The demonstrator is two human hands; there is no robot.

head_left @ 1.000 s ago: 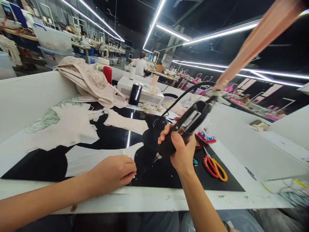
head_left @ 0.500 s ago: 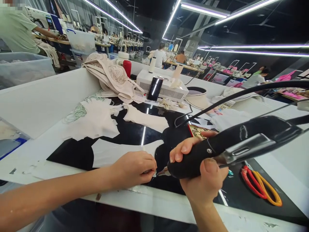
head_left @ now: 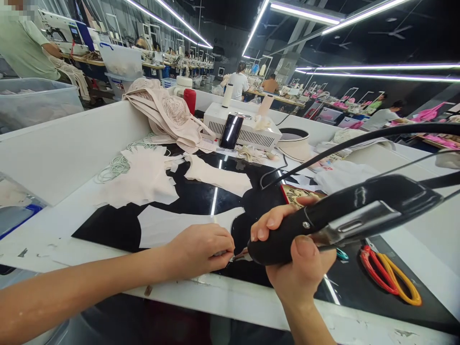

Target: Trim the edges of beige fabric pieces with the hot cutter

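Note:
My right hand is wrapped round a black corded hand tool with a metal lever along its side. The tool's rounded end points left, and a thin tip shows below it beside my left fingers. My left hand is closed in a pinch at the near right edge of a pale fabric piece. What lies between those fingertips is mostly hidden. The fabric lies flat on a glossy black board. Farther back are a second cut piece and a pile of pale pieces.
Red-and-orange-handled scissors lie at right. Behind stand a vented white box, a black cylinder and beige garments. The tool's cable arches across the right side. White walls edge the table; people sit beyond.
The black hand tool and my right hand have shifted very slightly left. My left hand stays pinched in nearly the same place.

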